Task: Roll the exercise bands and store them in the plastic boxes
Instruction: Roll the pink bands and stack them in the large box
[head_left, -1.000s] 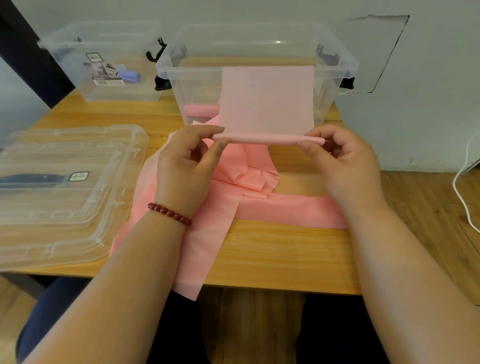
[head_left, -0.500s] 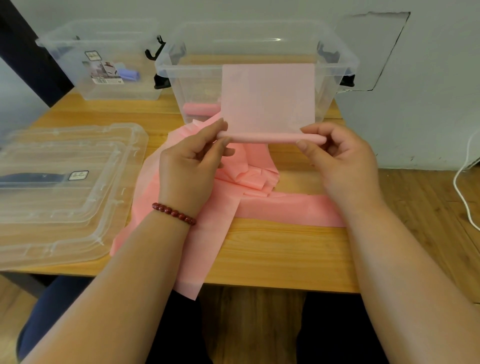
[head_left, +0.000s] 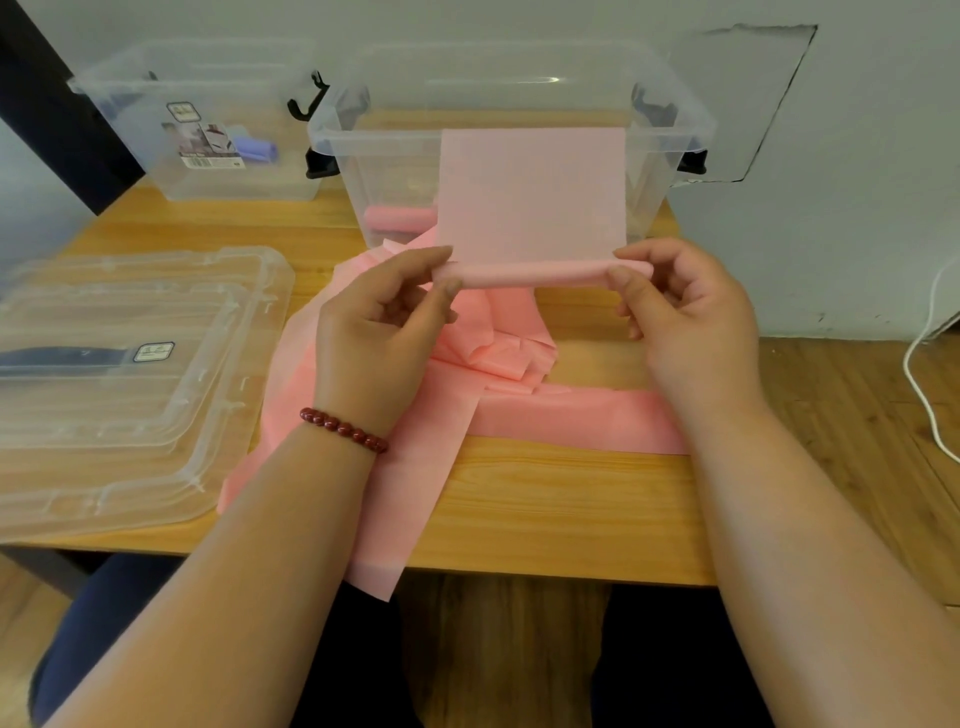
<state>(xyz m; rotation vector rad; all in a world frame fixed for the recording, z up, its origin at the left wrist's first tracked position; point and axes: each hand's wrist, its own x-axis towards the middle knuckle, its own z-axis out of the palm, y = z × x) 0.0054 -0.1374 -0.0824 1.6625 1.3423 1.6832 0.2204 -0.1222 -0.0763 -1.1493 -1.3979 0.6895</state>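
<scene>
Left hand (head_left: 384, 332) and right hand (head_left: 685, 317) pinch the ends of the pink band (head_left: 535, 208) roll, its flap standing toward twelve o'clock. Best to wind evenly, keeping edges aligned.

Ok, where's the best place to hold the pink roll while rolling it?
Probably by its two ends, one from each side, as the left hand and right hand do now: the roll lies level and thin, with its loose flap standing up from the middle.
</scene>
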